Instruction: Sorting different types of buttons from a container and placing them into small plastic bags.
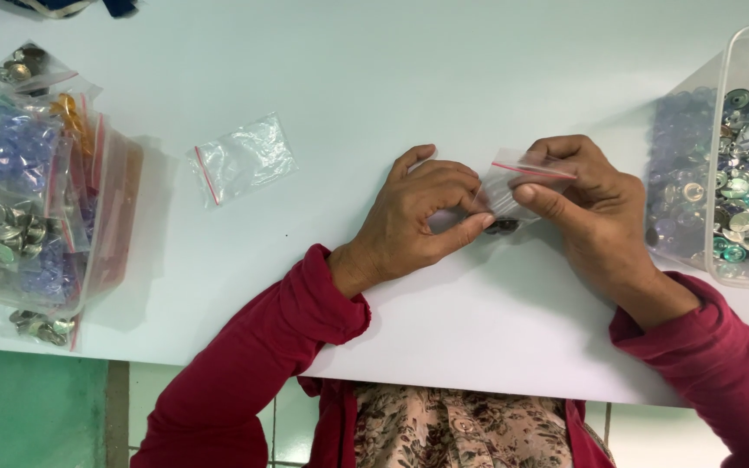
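Observation:
My left hand (pixel 418 217) and my right hand (pixel 595 208) meet over the middle of the white table (pixel 444 78). Between them they pinch a small clear zip bag (pixel 513 184) with a red seal strip. My right thumb and fingers grip its top edge, and my left fingertips hold its left side. A few dark metal pieces (pixel 503 226) show at the bag's bottom, just under my left thumb. Both arms wear dark red sleeves.
An empty clear zip bag (pixel 243 159) lies left of my hands. A pile of filled bags (pixel 32 186) with blue, silver and gold pieces sits at the left edge. A clear plastic tub (pixel 743 156) of blue and silver pieces stands at the right.

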